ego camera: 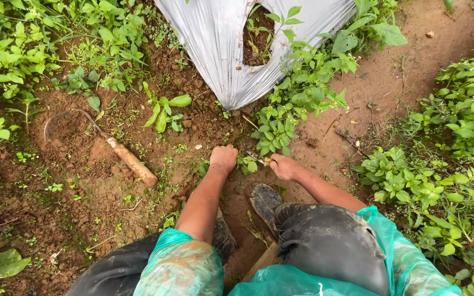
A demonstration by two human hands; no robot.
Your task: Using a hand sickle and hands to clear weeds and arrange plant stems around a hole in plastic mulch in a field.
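Note:
I crouch over muddy soil. My left hand [223,158] is closed in a fist around a small green weed [246,164] at ground level. My right hand [283,166] is closed on the handle of a small tool [264,160] whose tip reaches toward the same weed. Both hands sit close together, just below a clump of leafy weeds [274,129]. A sickle with a wooden handle [133,162] and a thin curved blade lies on the soil to the left, untouched.
Grey plastic mulch sheet [215,49] with a planting hole holding a seedling [272,27] lies ahead. Dense green weeds [456,142] fill the right side and the top left. My muddy boot [264,200] and teal raincoat sleeves are below.

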